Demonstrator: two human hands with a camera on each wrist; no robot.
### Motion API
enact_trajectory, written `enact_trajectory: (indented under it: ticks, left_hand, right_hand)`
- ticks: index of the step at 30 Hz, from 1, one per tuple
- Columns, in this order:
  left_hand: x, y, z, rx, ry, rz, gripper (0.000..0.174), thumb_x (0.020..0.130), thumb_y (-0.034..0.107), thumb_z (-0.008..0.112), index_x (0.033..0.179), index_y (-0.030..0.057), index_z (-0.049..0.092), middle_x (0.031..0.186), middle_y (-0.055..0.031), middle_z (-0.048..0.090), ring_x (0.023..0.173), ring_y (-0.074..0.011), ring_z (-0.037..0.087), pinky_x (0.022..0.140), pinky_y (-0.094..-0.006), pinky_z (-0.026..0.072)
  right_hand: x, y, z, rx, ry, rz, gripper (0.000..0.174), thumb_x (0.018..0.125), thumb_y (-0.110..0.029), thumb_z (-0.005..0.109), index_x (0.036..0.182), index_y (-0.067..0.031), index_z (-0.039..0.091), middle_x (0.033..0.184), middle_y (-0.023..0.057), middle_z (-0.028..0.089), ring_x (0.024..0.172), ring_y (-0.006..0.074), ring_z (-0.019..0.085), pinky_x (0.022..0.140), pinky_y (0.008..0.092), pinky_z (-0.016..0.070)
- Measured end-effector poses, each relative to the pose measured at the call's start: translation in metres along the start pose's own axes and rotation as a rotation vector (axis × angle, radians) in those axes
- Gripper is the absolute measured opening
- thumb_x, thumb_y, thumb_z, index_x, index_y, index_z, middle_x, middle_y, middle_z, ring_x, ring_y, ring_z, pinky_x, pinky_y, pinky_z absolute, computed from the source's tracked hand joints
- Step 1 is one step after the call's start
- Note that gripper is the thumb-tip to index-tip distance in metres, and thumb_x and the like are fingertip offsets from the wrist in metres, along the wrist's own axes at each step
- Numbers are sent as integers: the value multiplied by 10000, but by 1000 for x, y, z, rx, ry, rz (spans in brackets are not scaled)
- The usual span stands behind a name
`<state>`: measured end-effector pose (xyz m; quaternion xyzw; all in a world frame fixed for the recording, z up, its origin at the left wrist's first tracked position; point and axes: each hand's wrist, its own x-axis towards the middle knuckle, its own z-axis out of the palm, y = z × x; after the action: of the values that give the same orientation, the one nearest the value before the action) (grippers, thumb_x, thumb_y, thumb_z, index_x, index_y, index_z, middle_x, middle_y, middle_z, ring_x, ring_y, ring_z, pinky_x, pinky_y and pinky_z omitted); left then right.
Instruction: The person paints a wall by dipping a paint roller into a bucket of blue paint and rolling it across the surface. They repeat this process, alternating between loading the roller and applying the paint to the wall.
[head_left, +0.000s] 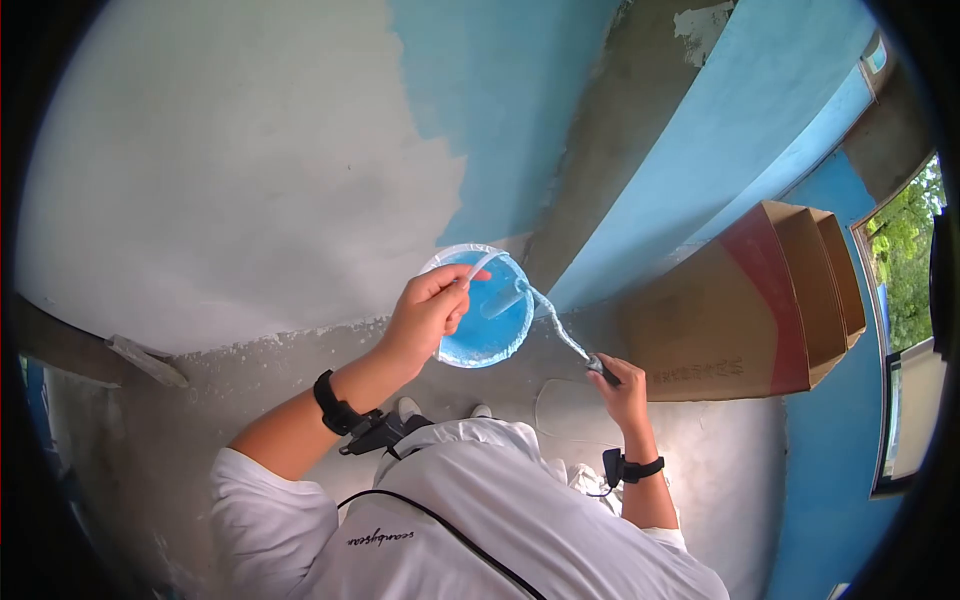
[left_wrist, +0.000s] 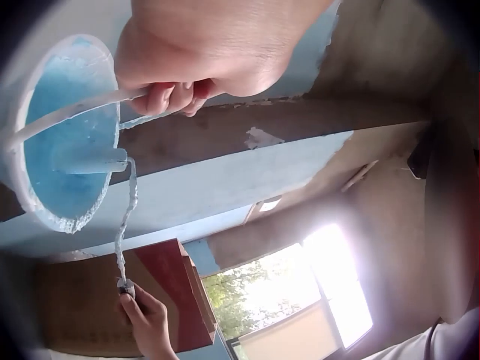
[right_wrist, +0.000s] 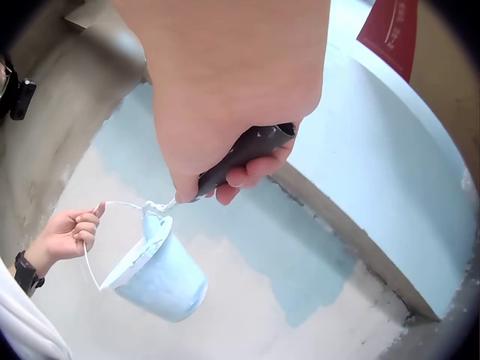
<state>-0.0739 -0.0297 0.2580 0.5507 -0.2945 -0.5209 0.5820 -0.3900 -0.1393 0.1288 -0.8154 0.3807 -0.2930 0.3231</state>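
My left hand (head_left: 432,310) grips the white handle (left_wrist: 75,112) of a paint bucket (right_wrist: 166,281), which hangs tilted. Blue paint (head_left: 462,330) coats the inside, and the rim is crusted with it. In my right hand (head_left: 624,388) is the black grip (right_wrist: 244,154) of a paint roller, fingers curled round it. The roller's paint-caked metal rod (head_left: 560,325) runs from that grip to the bucket. At its end the blue-covered roller sleeve (head_left: 502,302) sits in the bucket opening, its outer end near the rim.
Ahead is a wall (head_left: 250,170), partly white and partly painted blue (head_left: 495,110). A blue-sided column or beam (head_left: 690,160) projects beside it. To the right stands a large cardboard box (head_left: 700,320), near a window (head_left: 905,260). A thin cable (head_left: 537,410) lies on the floor.
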Motion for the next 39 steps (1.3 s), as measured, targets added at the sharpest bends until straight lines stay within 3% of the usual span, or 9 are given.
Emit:
enact_trajectory:
  ticks: [7, 15, 19, 22, 25, 27, 31, 36, 39]
  left_hand:
    - [-18, -2, -14, 2, 167, 107, 287, 1016, 157, 446, 1174, -33, 592, 646, 55, 357, 546, -39, 286, 512, -213, 264]
    - [-37, -7, -28, -22, 298, 166, 288, 1015, 154, 449, 1160, -47, 594, 636, 52, 357, 543, -40, 297, 519, -216, 273]
    - [-54, -13, -25, -70, 354, 211, 280, 1014, 147, 448, 1150, -47, 597, 633, 53, 365, 538, -41, 299, 516, -215, 272]
    - [-62, -19, -25, -103, 351, 248, 274, 1014, 143, 447, 1144, -43, 600, 629, 54, 367, 536, -41, 302, 512, -216, 271]
    - [-68, -26, -23, -122, 338, 304, 263, 1004, 132, 450, 1126, -31, 616, 626, 63, 366, 533, -26, 288, 495, -209, 256]
    - [-71, -24, -28, -145, 339, 311, 263, 1003, 131, 449, 1126, -28, 618, 627, 62, 368, 533, -27, 291, 496, -210, 258]
    - [-73, -21, -33, -154, 316, 319, 261, 1014, 138, 450, 1127, -36, 608, 622, 53, 365, 522, -43, 295, 495, -217, 264]
    - [-66, -15, -48, -146, 266, 341, 258, 1013, 140, 451, 1117, -30, 615, 612, 54, 353, 517, -43, 288, 491, -218, 259]
    - [-70, -7, -54, -138, 243, 321, 259, 1012, 143, 450, 1116, -26, 618, 607, 55, 347, 516, -44, 288, 492, -218, 259]
  right_hand:
    - [7, 0, 42, 146, -113, -23, 307, 759, -111, 787, 1048, -36, 715, 710, 104, 609, 570, 217, 557, 563, 304, 455]
    - [47, 0, 42, 377, -240, 109, 271, 816, -93, 746, 1041, 45, 687, 680, 42, 591, 648, 55, 473, 591, 239, 425]
    - [53, -3, 27, 410, -300, 19, 264, 828, -96, 741, 1040, 51, 684, 689, 23, 592, 654, 55, 474, 595, 243, 431]
    - [59, -17, 15, 464, -306, 73, 262, 836, -103, 737, 1035, 58, 682, 691, 9, 588, 653, 56, 471, 595, 240, 431]
    - [61, -31, 0, 322, -297, -24, 265, 831, -106, 738, 1041, 46, 684, 705, 44, 629, 634, 83, 521, 603, 253, 452]
    - [59, -43, 0, 135, -215, -206, 272, 817, -108, 742, 1051, 20, 691, 736, 107, 667, 620, 132, 579, 620, 276, 477]
    - [57, -48, 7, -18, -194, -260, 287, 798, -110, 752, 1059, -3, 698, 774, 156, 678, 622, 173, 613, 644, 295, 496]
    - [52, -38, 28, 50, -159, -176, 302, 793, -114, 758, 1063, 6, 694, 767, 152, 682, 647, 133, 610, 663, 284, 497]
    - [47, -34, 32, 111, -146, -111, 295, 818, -119, 746, 1067, 28, 687, 738, 95, 673, 660, 95, 584, 664, 271, 498]
